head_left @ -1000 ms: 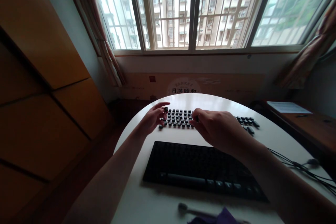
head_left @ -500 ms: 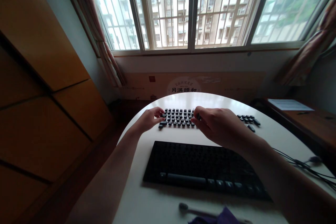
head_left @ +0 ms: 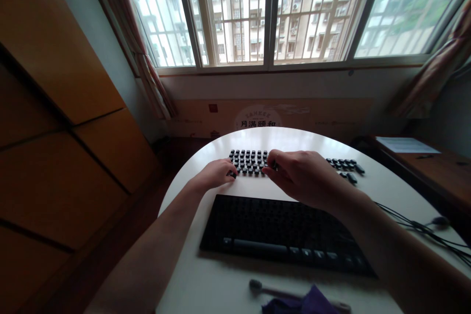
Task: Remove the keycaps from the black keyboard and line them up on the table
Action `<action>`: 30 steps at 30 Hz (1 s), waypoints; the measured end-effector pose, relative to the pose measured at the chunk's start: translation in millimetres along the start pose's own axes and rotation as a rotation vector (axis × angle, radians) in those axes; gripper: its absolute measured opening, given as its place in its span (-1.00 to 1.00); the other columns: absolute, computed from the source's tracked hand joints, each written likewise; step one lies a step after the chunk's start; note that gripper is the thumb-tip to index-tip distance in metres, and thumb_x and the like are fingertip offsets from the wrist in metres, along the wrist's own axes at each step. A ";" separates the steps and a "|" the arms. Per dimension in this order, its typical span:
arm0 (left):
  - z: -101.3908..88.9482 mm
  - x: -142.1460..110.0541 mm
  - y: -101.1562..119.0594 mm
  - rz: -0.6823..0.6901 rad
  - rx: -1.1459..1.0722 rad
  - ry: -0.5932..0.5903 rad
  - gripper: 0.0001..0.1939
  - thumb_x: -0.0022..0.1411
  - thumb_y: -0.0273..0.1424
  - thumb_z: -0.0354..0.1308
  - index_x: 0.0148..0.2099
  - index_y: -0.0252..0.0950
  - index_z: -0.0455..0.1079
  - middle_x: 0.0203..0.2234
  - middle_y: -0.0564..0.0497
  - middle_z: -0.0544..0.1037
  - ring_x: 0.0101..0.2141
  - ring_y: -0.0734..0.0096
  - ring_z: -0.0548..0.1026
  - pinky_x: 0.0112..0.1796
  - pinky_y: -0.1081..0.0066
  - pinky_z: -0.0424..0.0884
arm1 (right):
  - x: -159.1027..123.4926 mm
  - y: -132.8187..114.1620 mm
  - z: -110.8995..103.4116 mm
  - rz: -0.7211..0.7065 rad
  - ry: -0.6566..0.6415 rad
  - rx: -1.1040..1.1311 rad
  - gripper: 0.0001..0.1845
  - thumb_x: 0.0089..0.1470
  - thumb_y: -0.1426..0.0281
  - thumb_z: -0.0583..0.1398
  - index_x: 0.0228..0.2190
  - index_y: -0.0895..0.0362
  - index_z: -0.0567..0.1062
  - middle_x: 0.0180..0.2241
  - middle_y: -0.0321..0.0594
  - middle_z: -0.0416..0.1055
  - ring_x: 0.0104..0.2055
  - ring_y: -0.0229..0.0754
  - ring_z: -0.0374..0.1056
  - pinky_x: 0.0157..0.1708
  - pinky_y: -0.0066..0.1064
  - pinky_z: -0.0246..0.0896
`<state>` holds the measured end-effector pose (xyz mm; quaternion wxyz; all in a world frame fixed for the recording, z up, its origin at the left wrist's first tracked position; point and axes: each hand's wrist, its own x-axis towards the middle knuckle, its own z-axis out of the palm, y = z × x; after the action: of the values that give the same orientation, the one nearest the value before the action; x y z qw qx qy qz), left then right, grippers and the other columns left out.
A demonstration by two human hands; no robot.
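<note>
A black keyboard (head_left: 279, 230) with most keycaps off lies on a white round table (head_left: 206, 274). Beyond it, rows of loose black keycaps (head_left: 250, 161) are laid out. My left hand (head_left: 215, 176) rests at the near left corner of those rows, its fingers curled and pinching a keycap. My right hand (head_left: 300, 174) hovers over the right end of the rows, with its fingers bent down on the keycaps there; what they hold is hidden. A second smaller group of keycaps (head_left: 344, 164) lies further right.
A brush (head_left: 265, 290) and a purple cloth (head_left: 305, 303) lie at the table's near edge. Black cables (head_left: 419, 228) trail off the right side. Wooden cabinets stand on the left, a window behind, and a low wooden desk (head_left: 427, 167) with paper on the right.
My left hand has dropped from the far left corner of the keycap rows to their near left corner and closed its fingers. My right hand has shifted slightly left.
</note>
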<state>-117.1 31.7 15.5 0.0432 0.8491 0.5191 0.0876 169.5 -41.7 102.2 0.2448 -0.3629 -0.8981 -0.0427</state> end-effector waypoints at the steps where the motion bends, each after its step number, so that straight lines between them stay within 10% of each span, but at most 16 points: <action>1: 1.3 0.2 -1.1 -0.001 0.007 -0.005 -0.75 0.05 -0.42 0.25 -0.18 -0.16 0.60 -0.24 0.01 0.54 -0.25 0.26 0.50 -0.24 0.42 0.33 | -0.1 0.0 -0.5 0.000 0.003 0.000 -0.74 0.28 0.18 0.08 -0.31 0.08 0.42 -0.54 -0.27 0.47 -0.53 -0.21 0.35 -0.50 -0.42 -0.06; 30: -7.5 -2.6 -7.1 -0.067 0.024 0.065 -0.80 0.08 -0.34 0.25 -0.21 -0.19 0.60 -0.32 0.01 0.52 -0.34 0.33 0.47 -0.29 0.44 0.31 | -1.8 0.6 -5.4 -0.051 0.070 0.053 -0.72 0.26 0.18 0.10 -0.34 0.11 0.45 -0.59 -0.31 0.40 -0.59 -0.28 0.26 -0.53 -0.45 -0.10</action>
<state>-125.9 32.5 21.4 0.0190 0.8284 0.5495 0.1074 173.2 -43.8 106.0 0.2845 -0.3317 -0.8986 -0.0380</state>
